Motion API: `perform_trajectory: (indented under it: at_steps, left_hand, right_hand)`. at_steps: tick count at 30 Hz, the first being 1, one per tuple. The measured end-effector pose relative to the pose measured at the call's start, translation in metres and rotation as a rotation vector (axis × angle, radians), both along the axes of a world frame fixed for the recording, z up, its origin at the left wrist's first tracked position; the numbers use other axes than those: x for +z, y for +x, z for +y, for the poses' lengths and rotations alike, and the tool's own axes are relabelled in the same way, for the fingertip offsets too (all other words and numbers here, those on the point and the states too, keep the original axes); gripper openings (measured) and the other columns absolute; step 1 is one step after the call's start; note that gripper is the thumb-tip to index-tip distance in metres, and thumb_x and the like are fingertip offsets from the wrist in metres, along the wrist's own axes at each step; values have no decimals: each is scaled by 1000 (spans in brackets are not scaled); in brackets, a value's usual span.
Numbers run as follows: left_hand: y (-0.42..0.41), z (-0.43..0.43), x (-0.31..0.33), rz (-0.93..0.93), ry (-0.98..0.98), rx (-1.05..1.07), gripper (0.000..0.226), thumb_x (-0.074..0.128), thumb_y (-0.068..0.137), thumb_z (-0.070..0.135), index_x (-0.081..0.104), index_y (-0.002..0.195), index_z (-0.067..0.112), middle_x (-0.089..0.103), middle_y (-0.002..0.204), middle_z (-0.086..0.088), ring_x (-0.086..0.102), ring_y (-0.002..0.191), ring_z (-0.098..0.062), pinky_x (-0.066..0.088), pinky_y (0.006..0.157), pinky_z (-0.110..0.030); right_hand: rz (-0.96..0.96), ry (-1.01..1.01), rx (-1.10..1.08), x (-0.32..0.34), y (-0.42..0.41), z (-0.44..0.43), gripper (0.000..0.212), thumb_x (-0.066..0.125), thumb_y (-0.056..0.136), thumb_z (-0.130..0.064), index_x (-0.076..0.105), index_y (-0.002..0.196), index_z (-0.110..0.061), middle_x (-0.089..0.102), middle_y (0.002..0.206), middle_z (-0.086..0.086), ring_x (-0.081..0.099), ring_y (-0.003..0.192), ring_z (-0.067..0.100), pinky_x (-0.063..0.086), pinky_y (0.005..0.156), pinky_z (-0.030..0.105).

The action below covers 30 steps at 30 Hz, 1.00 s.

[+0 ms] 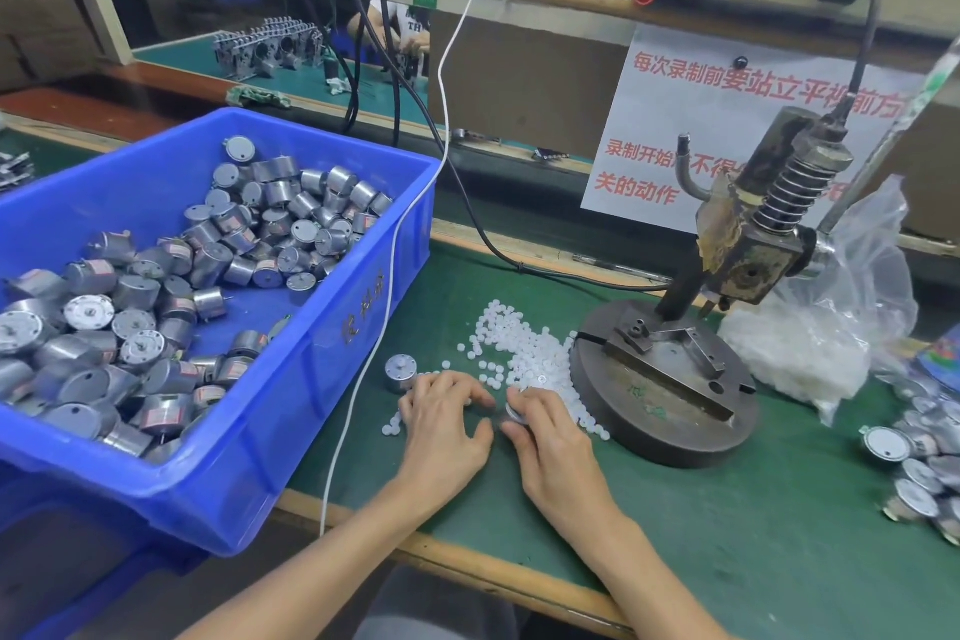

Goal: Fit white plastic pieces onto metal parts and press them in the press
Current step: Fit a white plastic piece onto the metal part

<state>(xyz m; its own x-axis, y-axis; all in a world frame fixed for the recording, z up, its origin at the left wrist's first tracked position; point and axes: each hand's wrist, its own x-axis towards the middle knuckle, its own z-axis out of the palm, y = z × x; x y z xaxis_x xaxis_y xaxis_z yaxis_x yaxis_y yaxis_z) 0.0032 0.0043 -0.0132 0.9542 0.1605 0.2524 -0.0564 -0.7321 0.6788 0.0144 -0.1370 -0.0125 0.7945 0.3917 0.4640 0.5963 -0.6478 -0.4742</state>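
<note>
Head view: right hand (pixel 551 438) grips metal part (pixel 512 412), left hand (pixel 444 427) relaxed alongside.

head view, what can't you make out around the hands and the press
All in the head view:
- the metal part in the right hand: mostly hidden by its fingers, so whether anything is fitted on it cannot be told
- the left hand: fingertips cover whatever they touch on the table
- the sign: the press blocks part of its red text
- the pile of metal parts, far right: cut by the frame edge
</note>
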Motion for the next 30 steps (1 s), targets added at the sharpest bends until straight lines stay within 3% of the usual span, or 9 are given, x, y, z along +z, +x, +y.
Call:
perform_trajectory:
  at_steps: [5,14,18,23,25,27,30]
  left_hand:
    - [-1,1,-1,-19,5,-31,20,61,81,15,61,95,28,53,102,18,35,105,-7,18,83,-23]
    - [0,1,-4,-32,3,-33,16,62,81,17,65,92,28,55,102,17,36,104,-6,16,85,-22]
    - [-2,1,-2,-41,3,-38,17,62,81,17,64,92,30,54,102,19,35,103,-3,16,85,-21]
    - [-5,0,4,-69,-12,-115,27,63,77,19,61,101,30,51,99,26,37,104,0,18,88,-21]
    - [-6,-2,7,-97,-40,-173,30,62,75,27,62,105,28,52,98,27,41,104,1,21,90,-20]
    - [-7,-4,8,-139,-51,-211,35,64,74,37,64,107,27,57,97,25,44,101,2,25,91,-21]
    - [-6,-6,9,-233,-37,-246,38,66,75,46,68,105,22,63,96,20,47,96,3,29,88,-23]
  right_hand:
    - [-23,-38,0,0,-1,0,27,56,86,-9,64,109,1,62,101,13,66,84,28,51,67,33]
    - [-84,-113,-5,0,-1,3,29,59,82,-9,65,108,3,62,96,15,66,74,28,52,56,27]
    - [-59,-87,-17,-1,0,2,26,57,84,-13,65,107,-1,63,97,11,66,78,26,49,62,27]
    - [67,57,-35,-7,2,-2,20,57,90,-11,62,109,-4,61,101,4,62,87,19,44,74,23]
    - [166,172,-57,-7,2,-3,15,57,92,-11,62,106,-10,63,97,-6,63,88,12,44,76,18]
    - [375,425,-51,-1,3,-4,8,56,93,-19,62,98,-18,65,78,-14,61,70,6,47,65,18]
    - [549,670,-24,6,5,-9,23,49,88,-35,59,90,-14,57,55,-6,46,44,9,37,43,18]
